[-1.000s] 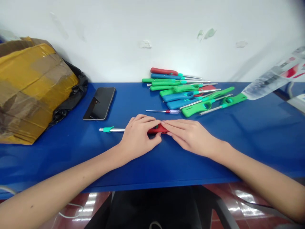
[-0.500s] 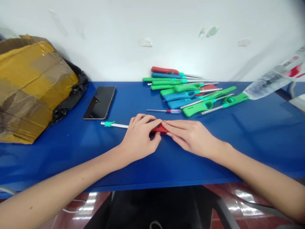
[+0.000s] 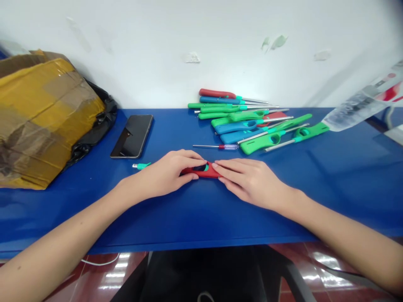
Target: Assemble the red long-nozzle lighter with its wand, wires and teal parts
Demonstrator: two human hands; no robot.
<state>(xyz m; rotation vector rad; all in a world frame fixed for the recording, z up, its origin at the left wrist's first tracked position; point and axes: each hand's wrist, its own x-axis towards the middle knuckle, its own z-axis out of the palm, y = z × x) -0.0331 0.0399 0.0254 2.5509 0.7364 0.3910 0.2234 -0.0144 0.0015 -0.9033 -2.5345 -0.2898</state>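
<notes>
A red gas lighter point(image 3: 206, 173) lies on the blue table between my hands, its teal trigger showing in the opening. My left hand point(image 3: 171, 172) grips the trigger end between thumb and fingers. Over the handle, my right hand point(image 3: 244, 176) has its fingers closed on the other end. The lighter's metal tube is hidden beneath my left hand, and a teal piece with a silver tip point(image 3: 141, 166) sticks out past the wrist. Just behind the hands lies a small screwdriver point(image 3: 217, 147) with a clear and red handle.
Behind lies a pile of green, blue and red lighters point(image 3: 248, 121) against the white wall. A phone point(image 3: 132, 136) lies at left, beside a taped cardboard box point(image 3: 47, 121) and black plastic. A clear plastic bag point(image 3: 349, 111) is at right. The table edge point(image 3: 208, 245) runs in front.
My left hand has slid left along the red lighter, uncovering its trigger opening. My right hand stays nearly where it was on the handle.
</notes>
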